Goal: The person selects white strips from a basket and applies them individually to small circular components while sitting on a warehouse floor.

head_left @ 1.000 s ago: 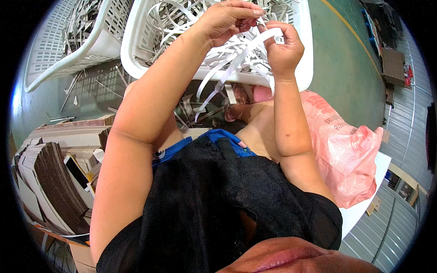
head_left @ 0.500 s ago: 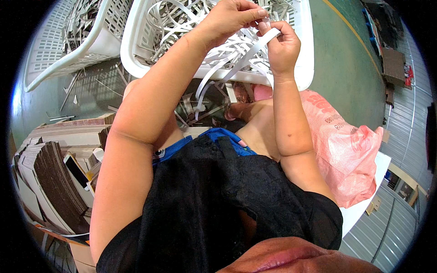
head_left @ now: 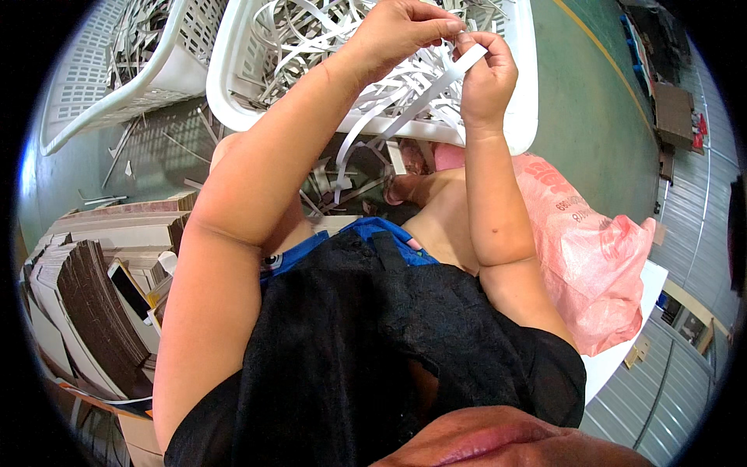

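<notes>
Over the near side of a white plastic basket (head_left: 342, 121), my two hands meet fingertip to fingertip. A long flat white strip (head_left: 428, 92) is pinched between the thumb and fingers of my right hand (head_left: 490, 78). From there it hangs down to the left in a loose curve, past the basket's rim. My left hand (head_left: 397, 33) is closed in a pinch right beside the right fingertips; what sits between its fingers is too small to make out. A tangle of white and grey strips (head_left: 299, 39) fills the basket underneath.
Another white basket (head_left: 93, 128) with strips stands at the left. Stacked grey-brown board pieces (head_left: 101, 311) and a phone (head_left: 131, 288) lie by my left elbow. A pink woven sack (head_left: 587, 265) is beside my right arm. Scraps litter the floor (head_left: 163, 167).
Both hands have shifted slightly, with my right hand a little lower and to the right. The held strip has turned slightly; its lower end hangs in nearly the same place.
</notes>
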Motion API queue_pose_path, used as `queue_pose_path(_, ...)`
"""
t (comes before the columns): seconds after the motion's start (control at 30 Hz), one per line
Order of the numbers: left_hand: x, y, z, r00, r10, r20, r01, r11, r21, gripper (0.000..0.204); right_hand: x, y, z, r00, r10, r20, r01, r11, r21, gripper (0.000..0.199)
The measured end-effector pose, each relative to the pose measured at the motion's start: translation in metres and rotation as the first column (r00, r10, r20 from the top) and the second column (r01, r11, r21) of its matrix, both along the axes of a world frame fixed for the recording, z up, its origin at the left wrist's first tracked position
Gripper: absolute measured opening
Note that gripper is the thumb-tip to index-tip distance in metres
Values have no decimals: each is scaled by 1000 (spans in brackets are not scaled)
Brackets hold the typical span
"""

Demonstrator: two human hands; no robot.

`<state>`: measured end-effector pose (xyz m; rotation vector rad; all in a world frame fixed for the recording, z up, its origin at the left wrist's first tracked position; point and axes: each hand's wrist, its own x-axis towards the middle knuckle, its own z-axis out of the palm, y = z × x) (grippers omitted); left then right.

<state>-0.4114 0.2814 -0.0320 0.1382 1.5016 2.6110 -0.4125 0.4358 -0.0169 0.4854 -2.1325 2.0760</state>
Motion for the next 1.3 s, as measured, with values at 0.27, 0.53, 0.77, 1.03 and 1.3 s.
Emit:
queue_pose_path(0.27,0,1,0,999,20,48,-24,997,77,22,2,-8,2,1000,-18,-21,18,1000,-11,8)
queue_pose_path(0.53,1,-4,-1,978,-17,206,-40,962,270,24,-2,-11,4,904,-83,-419,176,966,189,16)
queue_pose_path(0.77,-8,-13,-13,989,-10,145,-33,956,291,20,2,-15,3,900,-41,-433,113,984,140,17)
queue_pose_path(1.03,-8,-13,-14,986,58,155,-100,954,283,27,1,-15,5,787,56,-615,188,927,325,18)
queue_pose_path(1.3,-3,-11,-3,986,44,159,-93,946,311,36,0,-19,-2,883,57,-466,33,983,183,17)
